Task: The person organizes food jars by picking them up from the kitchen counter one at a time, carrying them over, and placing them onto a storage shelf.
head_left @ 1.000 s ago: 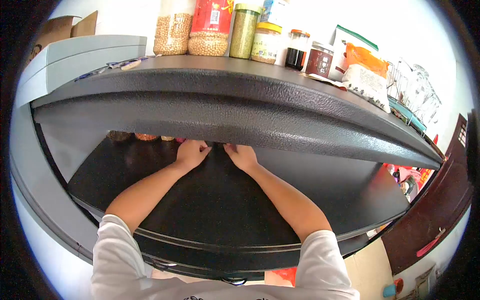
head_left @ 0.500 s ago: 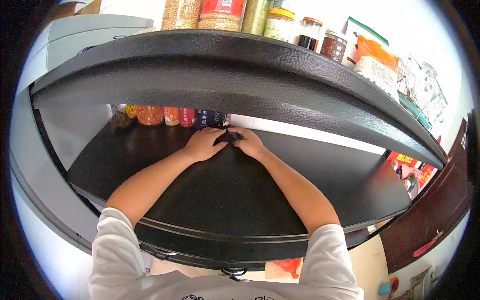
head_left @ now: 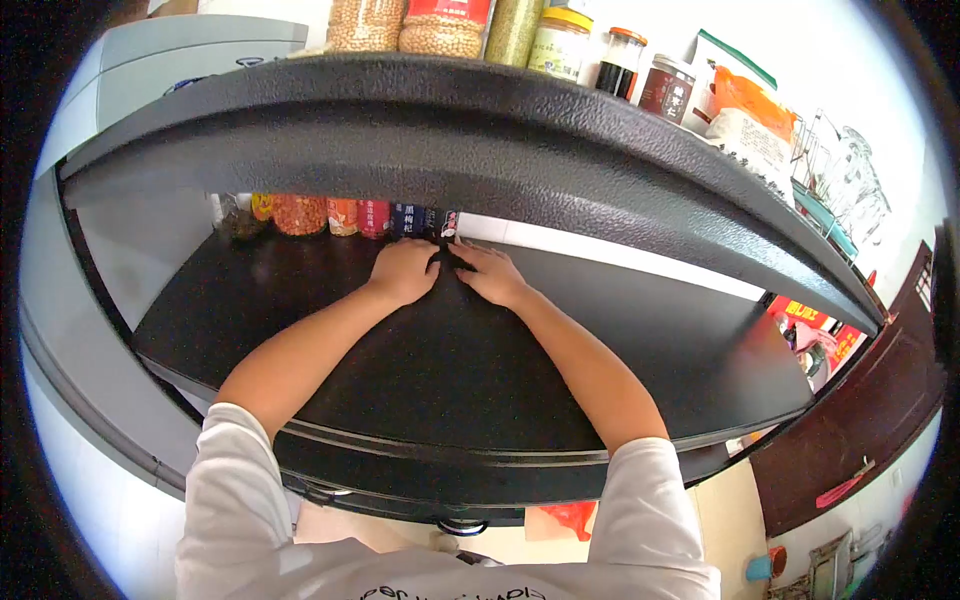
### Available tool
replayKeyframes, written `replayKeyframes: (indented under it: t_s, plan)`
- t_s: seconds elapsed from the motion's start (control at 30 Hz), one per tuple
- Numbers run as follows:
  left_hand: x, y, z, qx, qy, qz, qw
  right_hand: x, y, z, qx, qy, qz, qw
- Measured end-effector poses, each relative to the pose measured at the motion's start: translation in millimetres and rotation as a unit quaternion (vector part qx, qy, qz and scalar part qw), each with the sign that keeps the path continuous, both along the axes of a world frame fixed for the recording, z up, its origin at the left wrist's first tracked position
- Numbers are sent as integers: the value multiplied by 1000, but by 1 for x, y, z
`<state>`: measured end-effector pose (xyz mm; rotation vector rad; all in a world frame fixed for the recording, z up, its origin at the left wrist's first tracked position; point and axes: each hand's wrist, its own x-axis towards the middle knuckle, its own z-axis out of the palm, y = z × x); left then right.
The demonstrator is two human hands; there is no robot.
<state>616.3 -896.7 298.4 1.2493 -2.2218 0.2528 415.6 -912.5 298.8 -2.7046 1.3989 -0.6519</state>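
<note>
A row of jars stands at the back of the black shelf (head_left: 560, 350). At its right end are a dark-blue-labelled jar (head_left: 408, 219) and a dark jar (head_left: 447, 222) with a white and red picture. Just in front of these two is my left hand (head_left: 403, 272), its thumb apart from the fingers and its fingertips close to their bases. Stretched fingers of my right hand (head_left: 488, 274) reach to the foot of the dark jar, with the thumb spread below. Nothing shows inside either hand. Whether the fingertips touch the jars, I cannot tell.
Further left stand a red-labelled jar (head_left: 373, 218), a jar of reddish nuts (head_left: 299, 215) and a dark-filled jar (head_left: 240, 218). A thick black upper shelf (head_left: 480, 120) overhangs my hands, carrying several jars and an orange-and-white bag (head_left: 752, 125). Red packages (head_left: 810, 325) show at right.
My hands have moved slightly toward the back and drawn apart, the right fingers straightening. The dark jar's picture shows more plainly. The view has shifted a little.
</note>
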Motion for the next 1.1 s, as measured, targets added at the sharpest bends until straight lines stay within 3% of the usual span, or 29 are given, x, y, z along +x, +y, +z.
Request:
replayKeyframes:
  t_s: [0.17, 0.27, 0.37, 0.53, 0.6, 0.73, 0.8, 0.9, 1.0, 1.1]
  plan:
    - [2, -3, -13, -98, 33, -82, 991, 1, -4, -9, 6, 29, 8, 1000]
    - [-2, 11, 6, 59, -8, 36, 998, 0, 3, -5, -7, 34, 49, 998]
    - [-1, 11, 5, 55, 8, 29, 998, 0, 1, -8, -44, 10, 59, 997]
    - [2, 5, 4, -12, 16, -35, 999, 1, 8, 2, -28, -78, -1, 997]
    - [0, -1, -2, -77, -2, -90, 993, -1, -3, -7, -73, -49, 34, 996]
    - [-5, -11, -9, -114, -70, -26, 991, -1, -5, -9, -19, 16, 0, 1000]
    - [-3, -15, -13, -93, -48, -31, 994, 0, -5, -5, 12, 83, -8, 996]
    - [-5, -9, -8, -70, -18, -32, 997, 0, -6, -8, 23, 80, 4, 997]
    - [-9, 1, 1, -21, -22, 35, 999, 0, -2, -4, 48, 82, 1, 995]
    - [-4, 7, 14, 111, 19, 63, 992, 2, 8, 4, 58, 92, 9, 994]
